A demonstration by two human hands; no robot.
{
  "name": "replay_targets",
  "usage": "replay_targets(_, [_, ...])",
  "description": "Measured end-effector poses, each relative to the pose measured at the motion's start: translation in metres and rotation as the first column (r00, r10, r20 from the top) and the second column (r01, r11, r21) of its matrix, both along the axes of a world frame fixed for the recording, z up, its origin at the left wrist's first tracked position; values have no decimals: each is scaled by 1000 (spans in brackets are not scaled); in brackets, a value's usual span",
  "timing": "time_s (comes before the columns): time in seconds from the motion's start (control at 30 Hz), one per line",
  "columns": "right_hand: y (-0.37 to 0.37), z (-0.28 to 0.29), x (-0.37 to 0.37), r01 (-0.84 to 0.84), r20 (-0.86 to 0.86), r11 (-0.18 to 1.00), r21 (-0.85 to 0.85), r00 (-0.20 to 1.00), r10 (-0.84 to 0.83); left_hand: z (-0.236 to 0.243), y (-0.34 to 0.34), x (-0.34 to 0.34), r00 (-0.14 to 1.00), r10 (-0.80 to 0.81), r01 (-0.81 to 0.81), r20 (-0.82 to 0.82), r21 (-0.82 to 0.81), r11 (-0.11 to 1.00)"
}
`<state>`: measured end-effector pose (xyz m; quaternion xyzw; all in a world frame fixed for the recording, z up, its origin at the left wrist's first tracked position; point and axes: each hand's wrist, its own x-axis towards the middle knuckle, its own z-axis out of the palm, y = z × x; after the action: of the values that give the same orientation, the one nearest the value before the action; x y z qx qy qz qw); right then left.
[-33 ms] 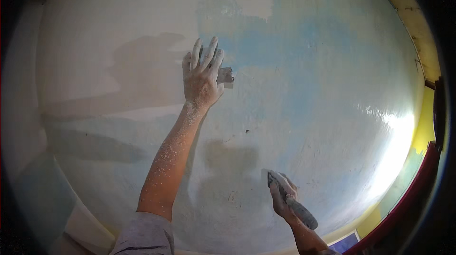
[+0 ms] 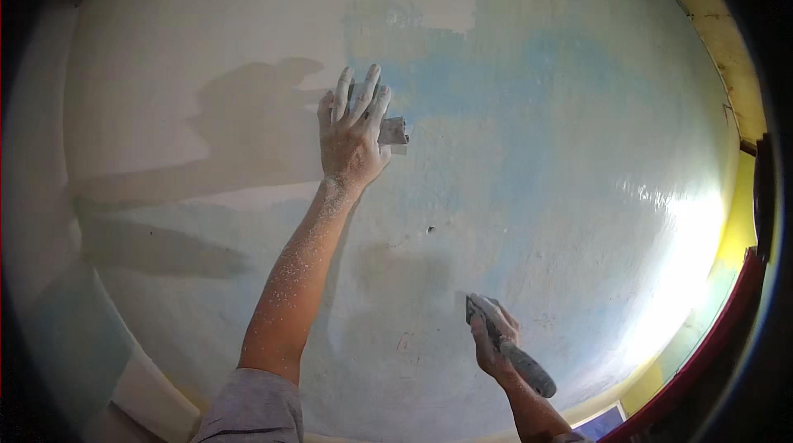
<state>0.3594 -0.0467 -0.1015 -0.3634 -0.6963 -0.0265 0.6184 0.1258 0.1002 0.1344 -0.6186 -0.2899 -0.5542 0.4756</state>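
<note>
My left hand (image 2: 355, 133), white with dust over the fingers, lies flat with spread fingers over the painted wall (image 2: 570, 154). Under it is a small dark grey piece; its squared end (image 2: 394, 131) sticks out beside the thumb, and darker parts show between the fingers. The palm hides the rest, so I cannot tell its kind. Lower and to the right, my right hand (image 2: 493, 334) is closed round a dusty grey scraper-like tool (image 2: 529, 370). Its thick rounded handle points down to the right, and its dark flat front end is near the wall; I cannot tell whether they touch.
The wall has a pale whitish coat at the upper left and patchy blue-green paint elsewhere. A small dark hole (image 2: 430, 229) shows between my hands. Bright glare lies at the right, beside a yellow wall strip (image 2: 741, 203) and a dark red edge (image 2: 731, 323).
</note>
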Motion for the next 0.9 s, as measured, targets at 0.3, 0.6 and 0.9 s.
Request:
replay_targets(0.3, [5,-43,1,-149,-88,983,-107,986,140,1,1,3,998,53,-53,-28,24,998])
replay_targets(0.6, [0,-29,25,-175,-151,965,-197,978,146,-2,11,6,995,97,-97,-16,38,995])
replay_targets(0.9, [10,116,37,69,85,997,42,994,-73,-1,13,-4,998,56,-55,-8,80,995])
